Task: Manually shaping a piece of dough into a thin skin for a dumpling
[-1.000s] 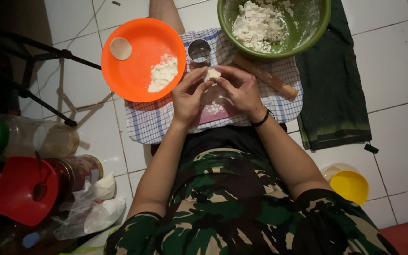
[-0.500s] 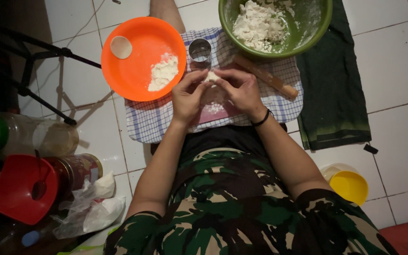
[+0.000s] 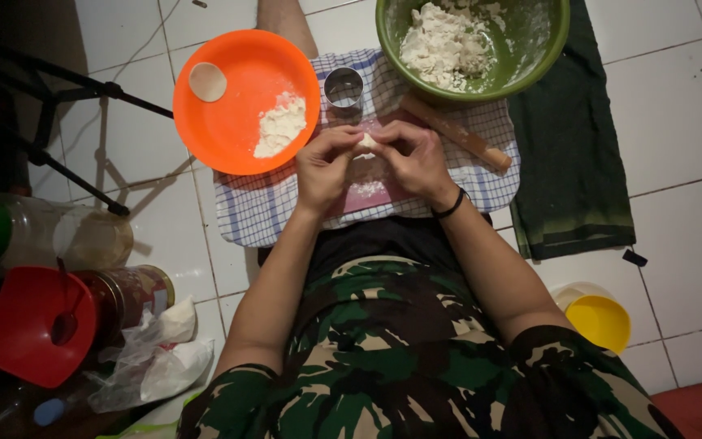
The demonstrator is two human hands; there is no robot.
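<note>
My left hand and my right hand meet over a pink board on a checked cloth. Together they pinch a small white piece of dough between the fingertips. Just beyond the hands stands a round metal cutter. A wooden rolling pin lies to the right of it. A green bowl with crumbly white dough sits at the top right. An orange plate on the left carries a heap of white filling and one dough disc.
A dark green towel lies right of the cloth on the white tiled floor. A yellow cup sits at the lower right. At the left are a clear jar, a red lid, a plastic bag and black tripod legs.
Both hands stay together over the board; the fingers have closed more tightly around the dough piece, hiding most of it.
</note>
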